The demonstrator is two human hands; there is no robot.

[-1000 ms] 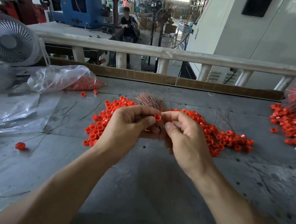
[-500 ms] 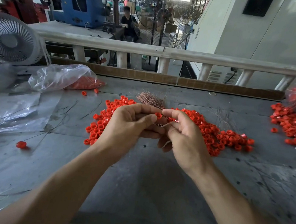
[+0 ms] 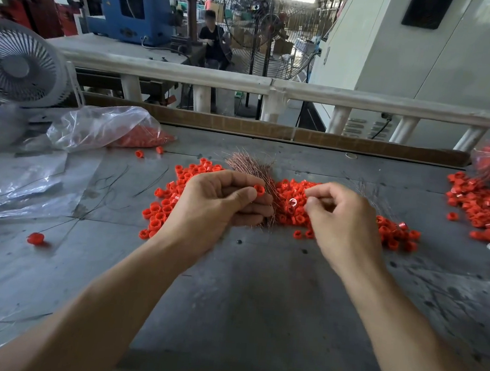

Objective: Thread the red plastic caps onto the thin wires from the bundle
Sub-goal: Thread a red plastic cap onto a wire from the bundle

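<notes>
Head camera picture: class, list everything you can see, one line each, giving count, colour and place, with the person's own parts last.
red cap: one, red, pinched at the left hand's fingertips
wire bundle: one, coppery, fanning up behind the left hand
cap pile: many, red, mid-table behind both hands
second cap heap: many, red, table's right edge
plastic bag: one, clear, holding red caps, far left
stray cap: one, red, near left
fan: one, grey, far left
table: one, grey
left hand: gripping the bundle and cap
right hand: fingers curled, pinching; a wire cannot be made out
</notes>
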